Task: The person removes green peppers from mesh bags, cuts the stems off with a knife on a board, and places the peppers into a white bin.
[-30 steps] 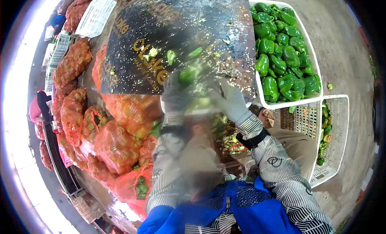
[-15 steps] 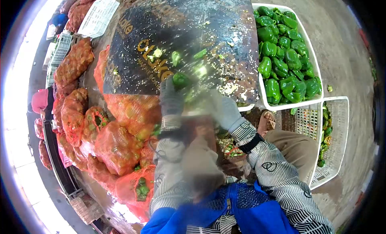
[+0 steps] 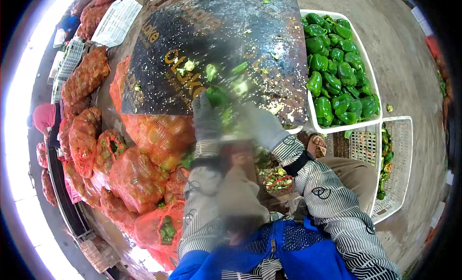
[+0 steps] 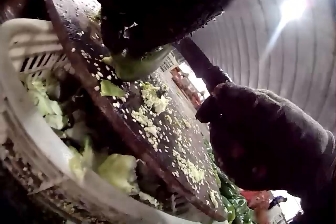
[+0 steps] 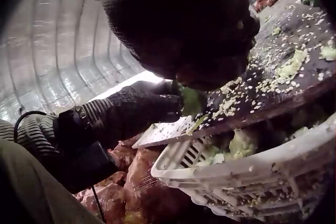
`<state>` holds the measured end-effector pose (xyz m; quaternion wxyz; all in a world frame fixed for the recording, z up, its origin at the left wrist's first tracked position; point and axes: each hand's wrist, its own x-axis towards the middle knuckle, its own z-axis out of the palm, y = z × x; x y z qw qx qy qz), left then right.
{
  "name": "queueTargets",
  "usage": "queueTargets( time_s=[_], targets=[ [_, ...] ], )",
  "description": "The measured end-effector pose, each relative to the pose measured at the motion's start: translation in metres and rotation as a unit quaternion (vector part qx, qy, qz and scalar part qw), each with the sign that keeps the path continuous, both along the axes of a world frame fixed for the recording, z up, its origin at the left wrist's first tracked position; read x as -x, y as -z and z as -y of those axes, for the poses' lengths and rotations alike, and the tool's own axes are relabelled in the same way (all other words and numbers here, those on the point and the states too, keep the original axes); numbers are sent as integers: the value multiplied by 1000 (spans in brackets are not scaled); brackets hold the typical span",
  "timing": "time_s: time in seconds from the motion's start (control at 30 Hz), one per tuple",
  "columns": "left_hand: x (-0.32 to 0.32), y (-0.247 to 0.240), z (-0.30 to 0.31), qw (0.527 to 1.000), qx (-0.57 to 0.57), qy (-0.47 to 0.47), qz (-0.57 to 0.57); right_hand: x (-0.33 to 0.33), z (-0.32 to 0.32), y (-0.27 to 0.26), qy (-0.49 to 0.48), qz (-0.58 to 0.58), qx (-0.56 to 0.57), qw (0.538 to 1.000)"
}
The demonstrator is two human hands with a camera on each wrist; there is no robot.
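Black board tabletop with gold lettering, littered with pale seeds. Left hand, grey-gloved, grips a rounded green bell pepper at the near edge. Right hand, also gloved, blurs in head view; left wrist view shows fingers curled round a slim dark handle, free end angled toward the pepper. Pepper sits left of the right hand; left is nearer, touching. Pepper's long axis: can't tell, partly covered. Outward: white plastic basket under the edge, scraps inside.
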<state>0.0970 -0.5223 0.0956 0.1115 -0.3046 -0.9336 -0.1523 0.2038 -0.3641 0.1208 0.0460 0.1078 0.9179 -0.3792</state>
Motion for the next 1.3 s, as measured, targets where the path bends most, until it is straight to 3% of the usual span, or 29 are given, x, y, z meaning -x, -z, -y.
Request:
queueTargets(
  time_s=[0.07,0.1,0.13,0.23,0.27,0.33,0.4,0.47,0.53,0.57,0.6,0.7,0.77,0.83,0.87,0.93,0.97,1.0,1.03,1.1,1.13,1.17,1.2,1.23,1.3],
  targets=[
    [2,-1,-3,1000,-10,-11,13,5,1,-1,-10,39,-3,999],
    [3,-3,-5,994,-56,-55,80,7,1,0,-12,52,-5,999],
    [4,-5,-7,979,-101,-98,146,9,2,6,-13,22,-3,1000],
    [3,-21,-10,976,-105,-92,170,18,0,10,-16,-17,-10,1000],
    [3,-22,-12,977,-80,-101,170,21,-2,7,-39,43,-2,998],
    [6,-19,-9,984,-6,-77,163,19,-6,-37,-125,-33,-74,989],
    [10,-5,-4,992,90,-17,90,23,-16,-75,-117,47,-39,991],
    [8,-41,-16,971,-108,164,135,23,-20,-123,-80,194,31,977],
    [0,-40,-16,893,-334,295,62,32,-22,-72,-120,111,-43,986],
    [-2,-34,-16,916,-329,196,121,36,-23,-47,-135,68,-85,985],
    [-3,-29,-14,927,-317,91,181,47,-21,-10,-106,166,-28,980],
    [0,-30,-7,971,-177,-20,161,37,-14,-21,-100,163,-25,981],
    [-4,-19,-4,988,-138,2,71,22,-6,-30,-118,149,-35,981],
    [-14,-44,-12,956,-210,2,204,14,7,-22,-101,157,-31,982],
    [-8,-38,-14,959,-172,-40,220,25,18,7,-19,206,31,978],
    [19,1,-8,981,-25,-77,178,22,48,25,63,171,-76,980],
    [25,11,-3,993,50,-46,101,21,62,33,107,157,-123,974],
    [32,22,3,992,120,-21,15,20,41,4,7,225,43,973],
    [37,35,5,988,153,-18,-15,19,41,20,-41,187,-28,981],
    [49,56,10,984,169,-47,-27,10,41,22,-42,134,-5,990],
    [52,64,15,982,175,-69,-29,8,35,9,-32,217,30,975],
    [53,45,10,986,49,-145,64,3,37,12,-38,225,36,973],
    [51,24,4,961,-78,-219,152,-7,36,16,-24,189,5,982],
    [53,17,0,907,-207,-287,231,-13,30,20,-8,147,-29,989],
    [59,34,9,912,-239,-268,196,-26,19,11,19,111,1,994]
  ],
)
